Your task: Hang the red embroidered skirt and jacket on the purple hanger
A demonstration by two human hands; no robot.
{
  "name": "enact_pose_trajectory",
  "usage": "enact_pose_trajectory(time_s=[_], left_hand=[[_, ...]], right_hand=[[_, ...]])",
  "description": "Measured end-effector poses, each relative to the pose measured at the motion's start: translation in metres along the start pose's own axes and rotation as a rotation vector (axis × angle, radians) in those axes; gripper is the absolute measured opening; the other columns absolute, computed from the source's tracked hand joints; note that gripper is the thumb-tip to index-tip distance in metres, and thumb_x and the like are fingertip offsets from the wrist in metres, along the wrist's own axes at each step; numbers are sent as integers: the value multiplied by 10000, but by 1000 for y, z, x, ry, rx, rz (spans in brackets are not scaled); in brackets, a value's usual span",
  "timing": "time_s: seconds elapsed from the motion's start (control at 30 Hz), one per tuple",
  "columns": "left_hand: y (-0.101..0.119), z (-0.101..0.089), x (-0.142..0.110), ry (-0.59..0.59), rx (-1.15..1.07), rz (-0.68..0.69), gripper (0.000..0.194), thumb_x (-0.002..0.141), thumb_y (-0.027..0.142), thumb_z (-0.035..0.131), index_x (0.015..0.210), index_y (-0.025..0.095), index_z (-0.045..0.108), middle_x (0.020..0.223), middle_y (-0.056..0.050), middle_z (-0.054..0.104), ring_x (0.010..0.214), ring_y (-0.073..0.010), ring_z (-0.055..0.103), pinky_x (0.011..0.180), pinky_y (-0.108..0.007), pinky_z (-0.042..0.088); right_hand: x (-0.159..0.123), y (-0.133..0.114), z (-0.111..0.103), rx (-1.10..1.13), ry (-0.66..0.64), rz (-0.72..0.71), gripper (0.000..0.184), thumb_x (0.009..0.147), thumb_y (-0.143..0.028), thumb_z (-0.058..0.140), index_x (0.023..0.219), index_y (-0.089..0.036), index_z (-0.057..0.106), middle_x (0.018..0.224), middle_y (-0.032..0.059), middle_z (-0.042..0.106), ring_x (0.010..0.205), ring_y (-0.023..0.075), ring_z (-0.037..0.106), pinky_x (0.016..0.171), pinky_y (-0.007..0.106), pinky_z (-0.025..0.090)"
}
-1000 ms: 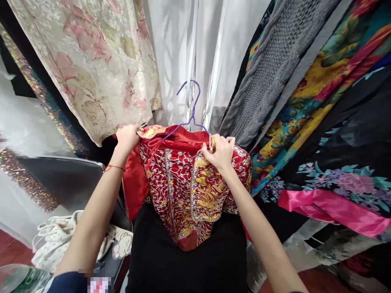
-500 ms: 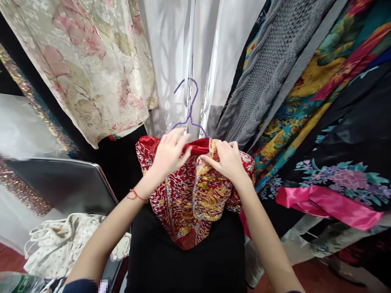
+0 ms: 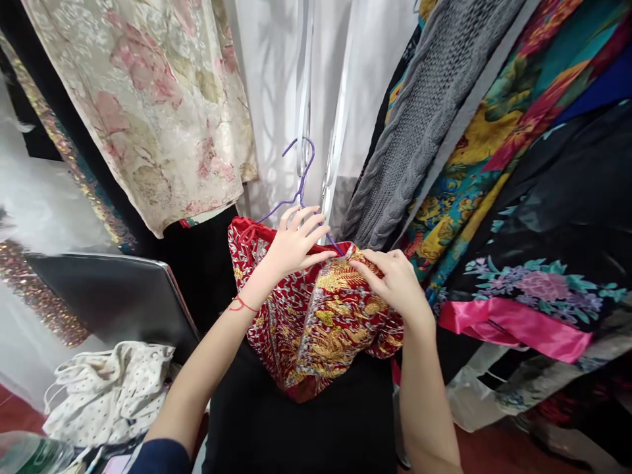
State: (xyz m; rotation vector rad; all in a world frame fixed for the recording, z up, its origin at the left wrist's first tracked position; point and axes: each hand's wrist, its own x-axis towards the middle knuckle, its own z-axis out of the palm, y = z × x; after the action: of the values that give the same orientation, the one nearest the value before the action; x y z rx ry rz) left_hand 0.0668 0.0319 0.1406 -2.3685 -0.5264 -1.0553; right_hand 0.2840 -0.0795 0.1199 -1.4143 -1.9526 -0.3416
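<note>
garment [image 3: 296, 329]: red, densely worked in silver and gold; held up at top edge, with lower tip on front of black lap [image 3: 301, 441].
hanger [image 3: 299, 191]: purple, hook upward, above garment's top edge; partly hidden behind left hand; slopes down to top edge on both sides.
left hand [image 3: 299, 243]: open, with fingers spread and thumb out to right; over middle of garment's top edge, in front of hanger. Contact with either: cannot tell. No clear grip visible.
right hand [image 3: 397, 283]: closed, pinching garment between thumb and fingers at right part of top edge, just beside end of hanger's right arm.
bracelet [image 3: 240, 304]: thin, red, around left wrist.
left side: cream floral cloth [image 3: 172, 112] hanging above chair [image 3: 123, 296]; sequined cloth [image 3: 74, 158] farther out.
chair: dark back, upright; dotted cloth [image 3: 113, 388] in a crumpled heap before lower edge of back.
bottle [image 3: 37, 454]: clear, with green label, near dotted cloth; partly out of view.
right side: grey knit [image 3: 424, 118], then multicoloured cloth [image 3: 474, 184], then black floral cloth [image 3: 557, 217] with pink sash [image 3: 513, 329] across lower part.
behind hanger: white curtain [image 3: 271, 79].
</note>
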Motion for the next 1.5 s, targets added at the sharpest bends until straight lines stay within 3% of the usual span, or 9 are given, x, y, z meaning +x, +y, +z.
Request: enact_pose_trajectory(time_s=[0.37, 0.53, 0.77, 0.93, 1.07, 1.17, 1.3, 1.43, 1.5], left_hand=[[15, 6, -6, 48, 17, -86, 472, 876, 604, 594, 1124, 205, 634, 1286, -129, 645, 1375, -326, 449, 1185, -548, 227], [21, 19, -4, 13, 2, -194, 365, 901, 441, 611, 1147, 171, 623, 1353, -175, 602, 1439, -351, 381, 1179, -563, 244], [50, 10, -7, -22, -189, -285, 418, 967, 322, 455, 1348, 171, 536, 1592, -182, 363, 1536, -331, 201, 1197, -590, 200], [135, -50, -59, 317, -457, -631, 250, 996, 282, 404, 1020, 209, 642, 1069, -110, 706, 1097, -232, 642, 1000, -442, 491], [190, -78, -109, 72, -888, -642, 409, 936, 451, 547, 1267, 213, 569, 1256, -132, 660, 1176, -251, 628, 1028, -406, 510], [189, -84, -131, 39, -984, -832, 749, 799, 613, 666, 1377, 170, 491, 1375, -176, 594, 1267, -318, 585, 1055, -453, 498], [163, -96, -140, -77, -1098, -1013, 548, 761, 537, 729, 1166, 182, 629, 1158, -114, 718, 1062, -287, 694, 956, -428, 555], [142, -120, -148, -156, -1126, -958, 309, 803, 388, 696, 1026, 175, 679, 1025, -89, 755, 925, -255, 716, 888, -399, 575], [135, -132, -153, -171, -1129, -960, 269, 790, 352, 688, 990, 172, 689, 964, -82, 761, 856, -247, 713, 806, -379, 589]], right_hand=[[-36, 1, -15, -105, 221, 216, 388, 975, -481, 469, 789, -217, 684, 518, -14, 526, 529, 159, 461, 685, 298, 331], [-66, 13, -55, -343, 497, 499, 355, 904, -471, 539, 661, -217, 592, 531, 11, 451, 528, 168, 375, 577, 309, 239], [-68, -49, -111, -366, 880, 527, 398, 890, -348, 575, 564, -251, 368, 538, -20, 322, 513, 140, 282, 557, 342, 198], [-81, -106, -62, -108, 743, 518, 313, 955, -426, 547, 714, -229, 579, 616, 34, 559, 564, 184, 482, 577, 333, 347], [-101, -147, -19, 210, 487, 541, 302, 966, -471, 522, 952, -219, 688, 824, 93, 730, 710, 242, 643, 682, 378, 484], [-116, -170, -11, 648, 121, 413, 411, 1024, -445, 388, 1306, -252, 616, 1236, 88, 713, 1081, 252, 684, 942, 419, 526], [-122, -169, -21, 966, -241, 234, 421, 1031, -370, 380, 1402, -284, 558, 1395, 35, 632, 1275, 208, 606, 1087, 385, 479], [-122, -120, -24, 756, -48, 185, 318, 962, -244, 423, 1014, -250, 737, 982, 38, 771, 938, 208, 716, 895, 380, 561], [-121, -91, -13, 525, 73, 191, 314, 872, -211, 500, 1127, -233, 682, 1150, 82, 722, 1084, 251, 663, 984, 453, 510]])
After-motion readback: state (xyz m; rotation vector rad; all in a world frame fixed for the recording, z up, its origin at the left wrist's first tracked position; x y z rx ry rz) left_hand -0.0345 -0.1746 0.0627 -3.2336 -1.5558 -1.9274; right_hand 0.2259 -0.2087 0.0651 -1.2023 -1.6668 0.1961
